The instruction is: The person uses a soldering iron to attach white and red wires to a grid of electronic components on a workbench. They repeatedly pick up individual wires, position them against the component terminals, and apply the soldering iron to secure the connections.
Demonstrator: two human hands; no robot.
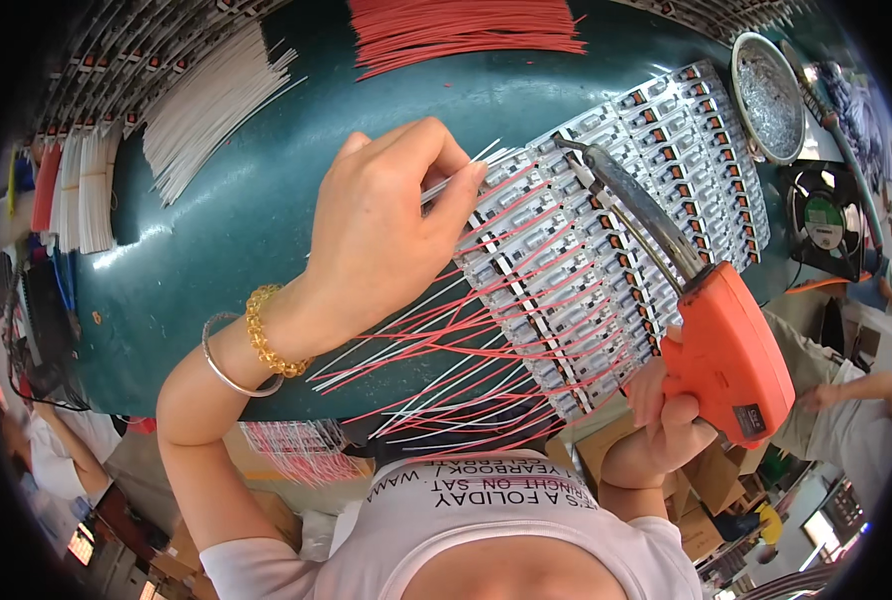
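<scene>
My left hand [391, 225] is closed in a pinch above the top left corner of a panel of small circuit boards [651, 150]. A thin white wire [488, 150] shows at its thumb and fingertip. My right hand [669, 420] grips a red soldering gun [731, 350] by its handle. The gun's dark, bent tip reaches over the panel's upper left part, a short way right of my left fingertips. Red and white wires [446, 345] run from the panel's left side toward me, their loose ends hanging over the near table edge.
Loose red wires [466, 35] and white wires [211, 115] lie at the back of the green table [156, 330]. A round bowl [766, 100] with silvery bits and a black fan [824, 225] stand at the right. Wire bundles [81, 190] sit far left. Other people are nearby.
</scene>
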